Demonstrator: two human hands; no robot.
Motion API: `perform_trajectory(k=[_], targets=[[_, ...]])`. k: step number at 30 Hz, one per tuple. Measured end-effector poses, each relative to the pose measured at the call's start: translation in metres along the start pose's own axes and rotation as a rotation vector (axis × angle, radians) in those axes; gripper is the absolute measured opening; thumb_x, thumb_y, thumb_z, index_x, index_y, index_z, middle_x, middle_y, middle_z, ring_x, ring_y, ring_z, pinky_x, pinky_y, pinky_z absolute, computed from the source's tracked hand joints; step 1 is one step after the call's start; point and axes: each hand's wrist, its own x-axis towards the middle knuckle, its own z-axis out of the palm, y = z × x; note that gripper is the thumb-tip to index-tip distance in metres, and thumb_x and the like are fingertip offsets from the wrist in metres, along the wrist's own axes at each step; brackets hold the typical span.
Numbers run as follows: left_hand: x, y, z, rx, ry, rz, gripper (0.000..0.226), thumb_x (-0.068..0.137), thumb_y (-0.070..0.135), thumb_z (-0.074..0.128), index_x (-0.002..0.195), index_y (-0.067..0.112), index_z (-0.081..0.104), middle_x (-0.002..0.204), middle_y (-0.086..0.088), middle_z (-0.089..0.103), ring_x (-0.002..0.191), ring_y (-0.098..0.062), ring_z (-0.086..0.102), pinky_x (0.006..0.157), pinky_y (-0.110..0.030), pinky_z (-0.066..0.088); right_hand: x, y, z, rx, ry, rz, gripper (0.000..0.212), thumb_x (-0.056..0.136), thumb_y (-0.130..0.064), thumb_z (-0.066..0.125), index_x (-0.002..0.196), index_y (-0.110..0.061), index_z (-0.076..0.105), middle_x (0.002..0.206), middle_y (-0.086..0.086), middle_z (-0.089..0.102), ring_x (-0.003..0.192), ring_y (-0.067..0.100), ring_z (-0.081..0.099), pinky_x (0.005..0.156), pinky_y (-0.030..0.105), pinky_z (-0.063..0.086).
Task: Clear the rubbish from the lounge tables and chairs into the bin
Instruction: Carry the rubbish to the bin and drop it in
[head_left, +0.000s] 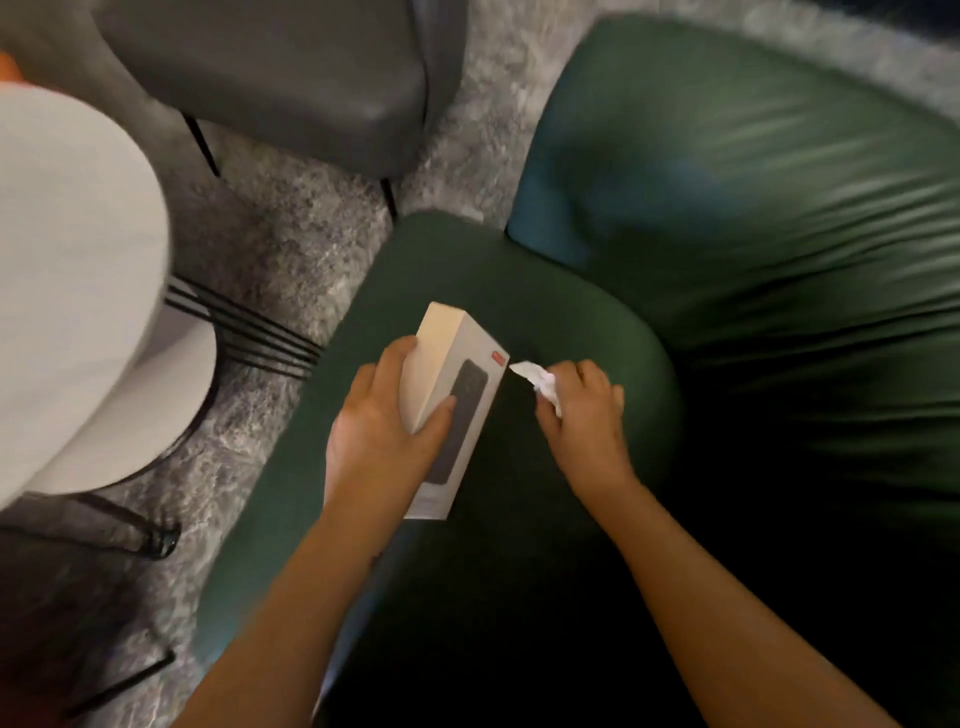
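A long white cardboard box (457, 395) with a dark picture and a small red mark on its face is gripped by my left hand (387, 426), fingers curled round its left side, thumb on its face. It is held just above the seat of a dark green armchair (519, 291). Right beside the box's top corner, my right hand (584, 410) holds a crumpled white tissue (543, 382), part of it sticking out towards the box.
The green chair's padded back (753, 208) curves round on the right. A grey upholstered chair (291, 78) stands at the top. A round white table (72, 260) with black wire legs is on the left. Grey mottled carpet (291, 249) lies between them.
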Motion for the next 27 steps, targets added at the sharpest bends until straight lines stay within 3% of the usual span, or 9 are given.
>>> perform_trajectory(k=[5,10,14,20,27], targets=[[-0.010,0.052,-0.091,0.015,0.058,0.138,0.055,0.082,0.036,0.062,0.131,0.026,0.039,0.114,-0.010,0.054,0.097,-0.030,0.055,0.079,-0.039,0.044,-0.022,-0.061,-0.097,-0.014,0.166,-0.021,0.018,0.087,-0.014,0.056,0.103,-0.005,0.057,0.099,0.012,0.055,0.094,0.028,0.049,0.076,0.033,0.028],[-0.045,0.122,-0.175,-0.009,0.036,0.364,0.055,0.083,0.041,0.061,0.131,0.027,0.036,0.122,-0.004,0.052,0.105,-0.022,0.053,0.088,-0.032,0.041,-0.076,-0.111,-0.214,-0.042,0.384,-0.023,0.013,0.088,-0.014,0.055,0.098,-0.005,0.057,0.092,0.011,0.053,0.087,0.027,0.049,0.073,0.035,0.030],[-0.090,0.196,-0.210,-0.070,0.014,0.548,0.052,0.083,0.034,0.063,0.128,0.029,0.037,0.118,-0.005,0.052,0.104,-0.025,0.053,0.085,-0.041,0.046,-0.146,-0.117,-0.292,-0.101,0.533,0.028,0.013,0.090,-0.018,0.052,0.097,-0.007,0.055,0.093,0.009,0.052,0.085,0.026,0.048,0.072,0.034,0.029],[-0.186,0.331,-0.188,-0.238,-0.084,0.814,0.053,0.082,0.028,0.065,0.129,0.028,0.042,0.117,-0.006,0.054,0.100,-0.026,0.053,0.073,-0.032,0.040,-0.272,-0.053,-0.408,-0.206,0.736,0.240,0.013,0.091,-0.017,0.050,0.093,-0.005,0.053,0.095,0.014,0.054,0.088,0.030,0.047,0.070,0.031,0.024],[-0.328,0.504,-0.087,-0.359,-0.328,1.090,0.050,0.079,0.027,0.066,0.125,0.034,0.045,0.110,-0.002,0.055,0.095,-0.025,0.054,0.071,-0.032,0.042,-0.443,0.086,-0.517,-0.344,0.920,0.551,0.013,0.091,-0.019,0.051,0.085,-0.007,0.050,0.090,0.012,0.051,0.083,0.029,0.047,0.067,0.032,0.024]])
